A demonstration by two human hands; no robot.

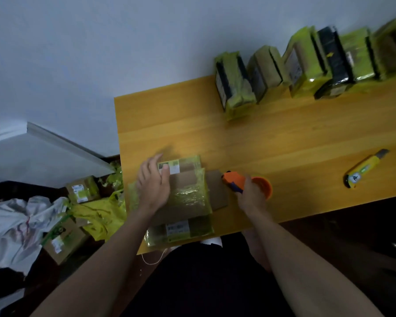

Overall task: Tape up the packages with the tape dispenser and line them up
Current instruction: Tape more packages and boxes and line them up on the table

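Yellow-taped packages [306,65], seemingly six, already stood lined up; left hand [152,185] pressed flat on an unfinished package [188,191], right hand [249,195] gripped the tape dispenser [240,183].

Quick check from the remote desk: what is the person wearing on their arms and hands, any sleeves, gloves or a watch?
Nothing visible: the left hand and right hand are bare, without gloves, rings or a watch. Both forearms are uncovered down to the frame's bottom edge, so no sleeves show.
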